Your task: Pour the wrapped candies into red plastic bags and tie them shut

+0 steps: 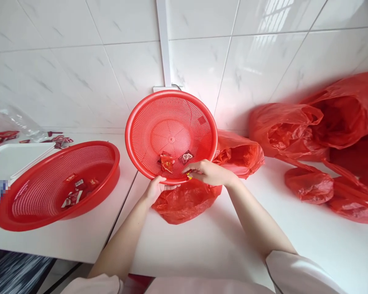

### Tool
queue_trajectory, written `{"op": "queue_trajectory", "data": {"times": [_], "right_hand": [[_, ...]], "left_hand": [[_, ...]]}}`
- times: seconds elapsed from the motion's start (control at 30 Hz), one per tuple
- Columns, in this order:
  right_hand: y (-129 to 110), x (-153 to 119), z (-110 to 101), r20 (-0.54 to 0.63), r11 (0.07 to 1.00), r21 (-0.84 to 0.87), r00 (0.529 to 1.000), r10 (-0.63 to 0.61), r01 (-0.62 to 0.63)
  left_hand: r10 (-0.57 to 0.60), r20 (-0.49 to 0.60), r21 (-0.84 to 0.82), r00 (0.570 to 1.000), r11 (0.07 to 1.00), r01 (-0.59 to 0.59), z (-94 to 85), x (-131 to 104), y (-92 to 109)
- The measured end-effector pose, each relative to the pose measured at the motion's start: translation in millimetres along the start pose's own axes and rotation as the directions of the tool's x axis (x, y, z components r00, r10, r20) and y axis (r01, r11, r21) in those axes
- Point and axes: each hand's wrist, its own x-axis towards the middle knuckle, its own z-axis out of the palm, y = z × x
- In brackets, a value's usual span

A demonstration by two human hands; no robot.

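Note:
A red plastic basket (171, 108) with mesh sides is tilted up, its open top facing me. My left hand (155, 191) grips its lower rim. Inside, near the bottom edge, lie a red snack packet (167, 163) and a dark red packet with white lettering (186, 157). My right hand (204, 172) reaches over the lower right rim with fingers closed around a small packet (189, 176), of which a yellow part shows. Beneath the basket and both hands, an open red plastic bag (184, 204) lies on the white table.
At the left stands another red basket (115, 163) with several small packets inside. A white tray (33, 153) sits behind it. Red plastic bags (288, 126) crowd the right side, one bag (243, 157) just beside my basket. A tiled wall (199, 61) closes the back.

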Motion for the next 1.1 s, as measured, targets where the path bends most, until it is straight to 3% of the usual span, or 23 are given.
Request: {"op": "queue_trajectory", "data": {"times": [0.2, 0.43, 0.53, 0.63, 0.7, 0.77, 0.83, 0.93, 1.03, 1.1], "right_hand": [[1.6, 2.0, 7.0, 0.042, 0.995, 0.074, 0.997, 0.066, -0.069], [12.3, 8.8, 15.5, 0.070, 0.995, -0.003, 0.992, 0.100, -0.100], [11.3, 21.9, 21.4, -0.060, 0.987, -0.085, 0.990, 0.128, -0.132], [11.6, 43.5, 39.6, -0.271, 0.933, -0.085, 0.909, 0.316, -0.349], [14.8, 57.7, 56.1, -0.331, 0.910, -0.023, 0.862, 0.385, -0.415], [21.2, 67.6, 68.9, -0.337, 0.932, 0.045, 0.872, 0.354, -0.361], [29.6, 72.0, 72.1, -0.339, 0.928, 0.234, 0.870, 0.358, -0.291], [40.1, 69.5, 56.7, -0.295, 0.782, 0.578, 0.833, 0.469, -0.235], [42.5, 61.1, 32.4, -0.239, 0.498, 0.865, 0.825, 0.512, -0.059], [41.0, 55.3, 21.8, -0.239, 0.307, 0.948, 0.821, 0.519, 0.082]], "left_hand": [[-0.027, -0.034, 0.013, 0.999, 1.000, 0.027, 5.3, -3.1, 3.9], [-0.051, -0.017, 0.034, 0.999, 0.998, 0.052, 7.9, -4.7, 3.5], [-0.064, -0.042, 0.031, 0.997, 0.997, 0.066, 9.1, -5.0, 0.2], [-0.046, -0.040, 0.029, 0.998, 0.998, 0.047, 12.3, -5.3, -4.3], [-0.012, -0.046, 0.019, 0.999, 1.000, 0.013, 13.3, -5.2, -7.0], [0.008, -0.065, 0.022, 0.998, 1.000, -0.007, 12.0, -4.9, -8.0], [0.008, -0.073, 0.032, 0.997, 0.999, -0.006, 8.4, -4.6, -6.8], [-0.006, -0.060, 0.028, 0.998, 1.000, 0.007, 2.9, -4.4, -1.8], [-0.013, -0.047, 0.031, 0.999, 0.999, 0.015, 0.4, -4.0, 3.0], [-0.021, -0.039, 0.038, 0.999, 0.999, 0.023, -0.1, -3.2, 4.3]]}}
